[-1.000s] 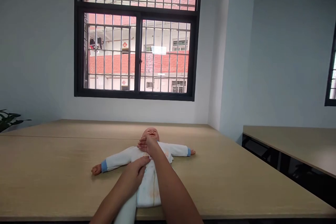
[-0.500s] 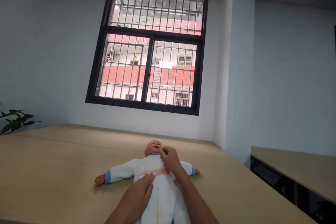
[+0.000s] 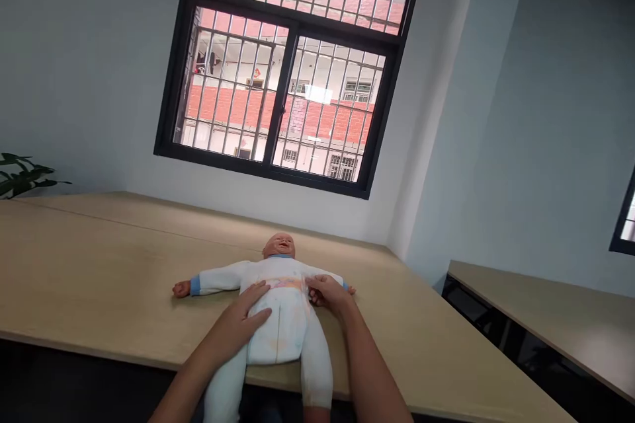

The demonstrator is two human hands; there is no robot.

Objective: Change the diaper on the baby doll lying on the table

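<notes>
A baby doll point(image 3: 278, 246) in a white outfit with blue cuffs and collar lies on its back, arms spread, legs toward me and over the table's near edge. Over its clothes a white diaper point(image 3: 285, 327) with a coloured waistband covers the belly and hips. Resting on the diaper's left front is my left hand point(image 3: 241, 320), fingers extended and thumb apart. On the other side, my right hand point(image 3: 327, 292) has its fingers pinched together at the end of the waistband, by the doll's side. What exactly lies between those fingertips is partly hidden.
The doll lies on a light wooden table point(image 3: 119, 264) that reaches back to the wall. Another table point(image 3: 536, 304) stands at the right. A barred window point(image 3: 282, 99) is behind, and plant leaves point(image 3: 24, 175) show at the left.
My right hand has moved down from near the doll's chin to the side of the waistband. My left hand still lies on the diaper. The camera has tilted down.
</notes>
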